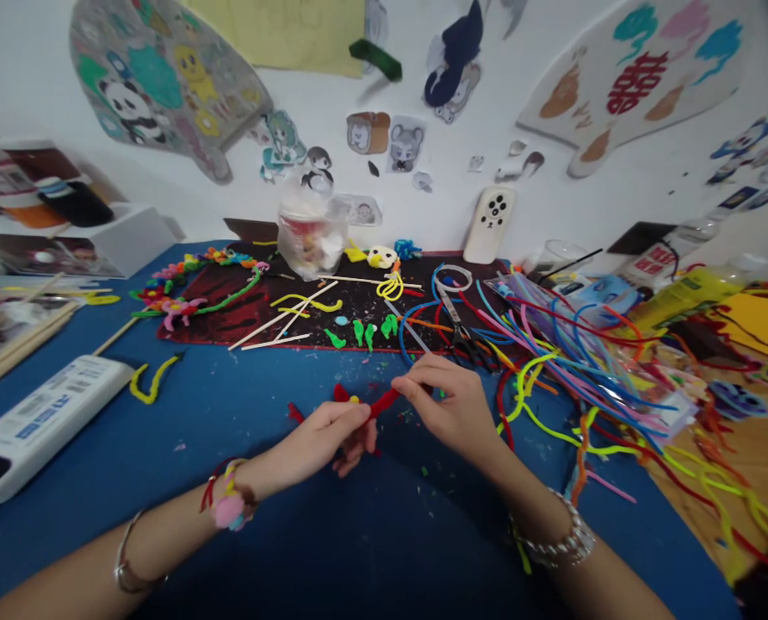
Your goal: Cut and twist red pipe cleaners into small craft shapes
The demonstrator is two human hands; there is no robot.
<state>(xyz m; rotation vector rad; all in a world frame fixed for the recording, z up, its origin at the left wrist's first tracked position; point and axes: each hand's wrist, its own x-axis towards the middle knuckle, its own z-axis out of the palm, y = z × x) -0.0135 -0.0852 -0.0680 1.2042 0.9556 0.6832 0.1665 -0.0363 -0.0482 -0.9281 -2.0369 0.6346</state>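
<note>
My left thumb and fingertips (358,415) are closed in a pinch on a red pipe cleaner (382,403), and my right fingertips (405,387) grip its other stretch, so it sits between my hands, low over the blue tabletop (93,525). My left hand (319,439) and right hand (445,409) are close together, with a pink pompom bracelet (229,506) on my left wrist and a beaded bracelet (561,541) on my right.

At 12 o'clock, small green pipe-cleaner pieces (371,334) lie on a dark red mat (229,319). Scissors (455,323) lie at 1 o'clock, and a clear bag of colored pipe cleaners (578,362) spreads toward 2 o'clock. A pipe-cleaner flower garland (196,288) lies at 11 o'clock, and a white box (48,413) at 9 o'clock.
</note>
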